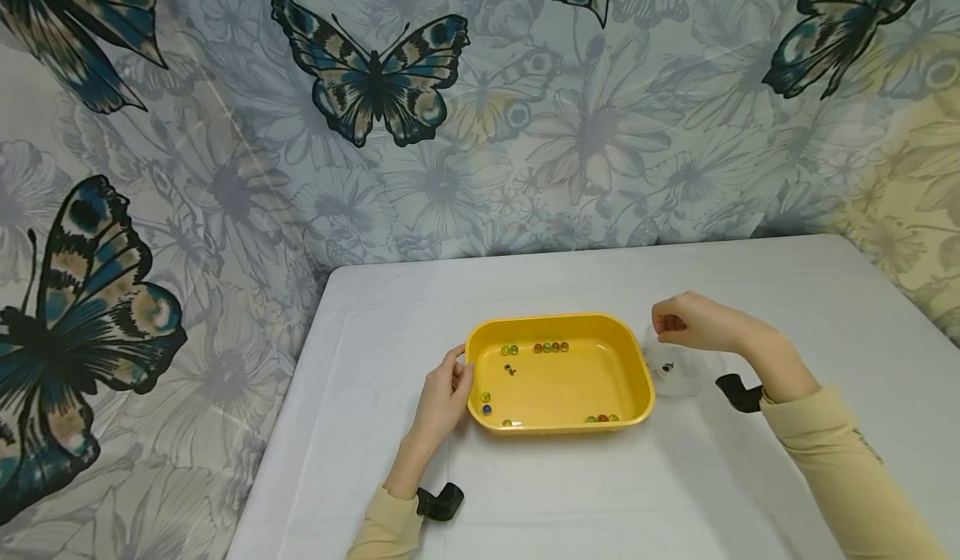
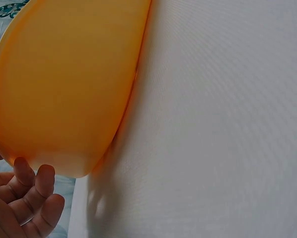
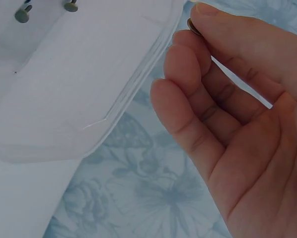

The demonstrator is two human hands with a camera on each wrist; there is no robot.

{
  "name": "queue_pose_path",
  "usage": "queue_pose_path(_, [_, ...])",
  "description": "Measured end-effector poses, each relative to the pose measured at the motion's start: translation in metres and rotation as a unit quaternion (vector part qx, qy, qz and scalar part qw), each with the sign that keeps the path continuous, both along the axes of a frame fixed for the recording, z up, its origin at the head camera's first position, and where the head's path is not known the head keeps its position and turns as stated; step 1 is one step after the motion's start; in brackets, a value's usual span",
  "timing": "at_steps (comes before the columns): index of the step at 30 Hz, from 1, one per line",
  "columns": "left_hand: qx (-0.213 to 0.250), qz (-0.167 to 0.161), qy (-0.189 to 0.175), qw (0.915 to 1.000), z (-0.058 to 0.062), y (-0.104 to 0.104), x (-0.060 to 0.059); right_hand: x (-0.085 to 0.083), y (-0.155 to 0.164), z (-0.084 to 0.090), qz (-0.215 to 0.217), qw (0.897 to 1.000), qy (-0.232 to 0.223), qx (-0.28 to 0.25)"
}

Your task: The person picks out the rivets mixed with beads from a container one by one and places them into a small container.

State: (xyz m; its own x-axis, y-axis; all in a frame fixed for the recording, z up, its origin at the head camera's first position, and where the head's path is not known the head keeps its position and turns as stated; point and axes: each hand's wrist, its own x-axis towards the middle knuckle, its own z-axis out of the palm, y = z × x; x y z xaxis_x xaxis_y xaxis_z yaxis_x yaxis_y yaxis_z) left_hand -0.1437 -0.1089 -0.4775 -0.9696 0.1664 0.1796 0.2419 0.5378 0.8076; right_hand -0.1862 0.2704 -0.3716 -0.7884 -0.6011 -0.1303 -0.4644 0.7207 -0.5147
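Observation:
A yellow tray (image 1: pixel 562 385) lies on the table with several glass marbles (image 1: pixel 551 347) and a few tiny dark pieces (image 1: pixel 510 369) in it. My left hand (image 1: pixel 444 397) holds the tray's left end by the rim; in the left wrist view its curled fingers (image 2: pixel 45 181) are at the tray's wall. Just right of the tray stands a clear plastic container (image 3: pixel 94 94) with bronze-coloured round-headed metal studs (image 3: pixel 23 15) inside. Over that container, my right hand (image 1: pixel 705 322) pinches one small bronze-coloured stud (image 3: pixel 193 27) between thumb and fingertips, most of it hidden.
The table (image 1: pixel 570 502) wears a white cloth, its back edge near a wall hanging (image 1: pixel 480 168) of butterflies and flowers. Black camera mounts (image 1: pixel 441 502) sit at both wrists. More marbles (image 1: pixel 602 418) lie along the tray's near side.

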Motion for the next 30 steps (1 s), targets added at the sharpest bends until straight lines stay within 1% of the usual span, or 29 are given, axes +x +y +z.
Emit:
queue_pose_path(6, [0.002,-0.002,-0.003,1.0,0.0,0.0,0.0,0.002,0.005,-0.002,-0.004,1.0,0.001,0.005])
queue_pose_path(13, [-0.001,-0.001,0.005,1.0,-0.001,0.0,0.0,0.003,0.008,-0.003,-0.013,1.0,0.006,0.011])
queue_pose_path(30, [0.001,0.003,-0.005,1.0,0.001,0.0,0.0,0.002,0.014,-0.002,-0.026,0.999,0.024,0.024])
